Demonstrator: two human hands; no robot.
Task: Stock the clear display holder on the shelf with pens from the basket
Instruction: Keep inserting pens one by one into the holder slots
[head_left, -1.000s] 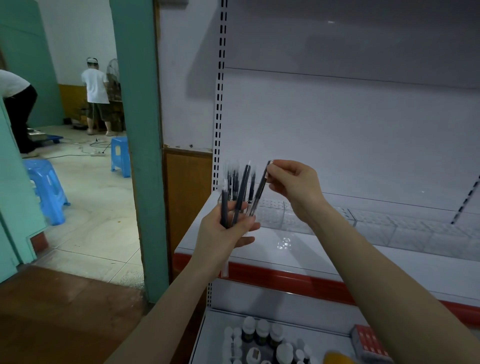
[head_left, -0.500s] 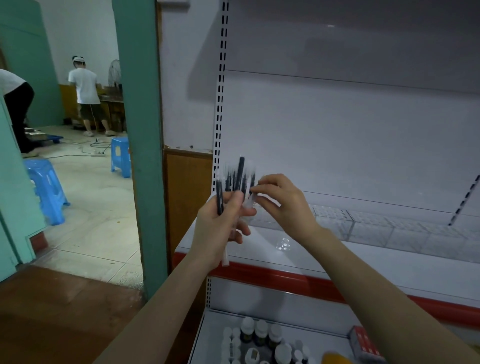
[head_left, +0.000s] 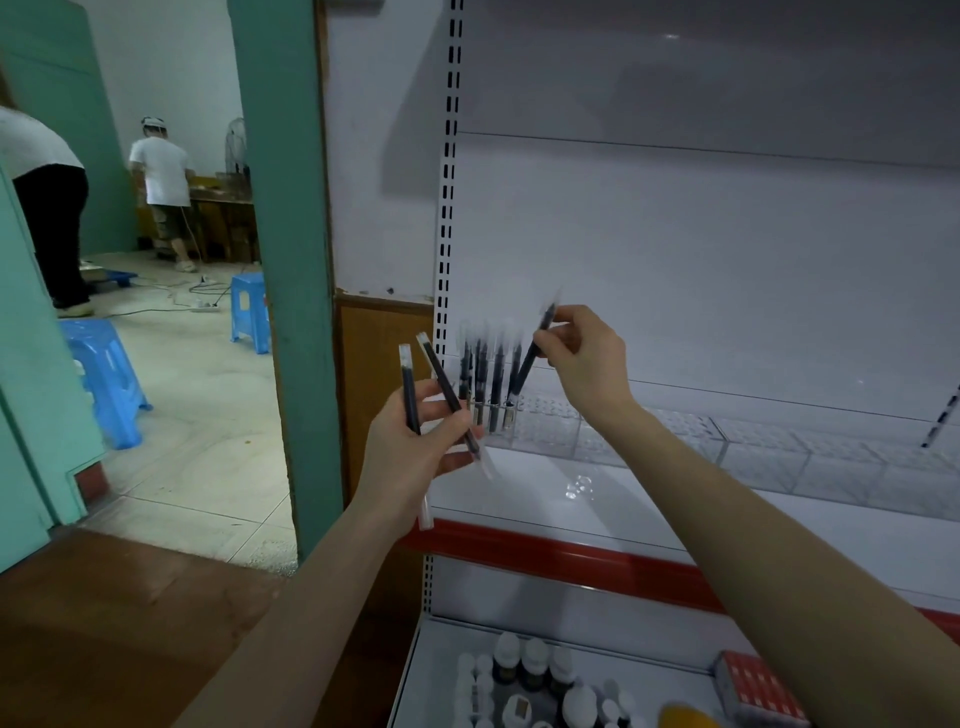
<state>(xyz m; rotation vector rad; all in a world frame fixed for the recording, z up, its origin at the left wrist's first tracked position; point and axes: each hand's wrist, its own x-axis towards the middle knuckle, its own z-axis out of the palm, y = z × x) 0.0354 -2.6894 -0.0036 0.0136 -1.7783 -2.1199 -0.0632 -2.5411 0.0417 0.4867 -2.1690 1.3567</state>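
Pen pinched by right hand
Its tip is slanted down-left of the grip, toward the holder; two pens are gripped by the left hand.

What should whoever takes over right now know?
Left hand grips two pens. Right hand pinches one pen, slanted, with its lower end at the holder on the shelf; I cannot tell whether it is seated.
Done: several pens stand at the holder's left end.
Left: seat this pen, then the two. The rest of the holder looks unfilled. The basket is out of view.
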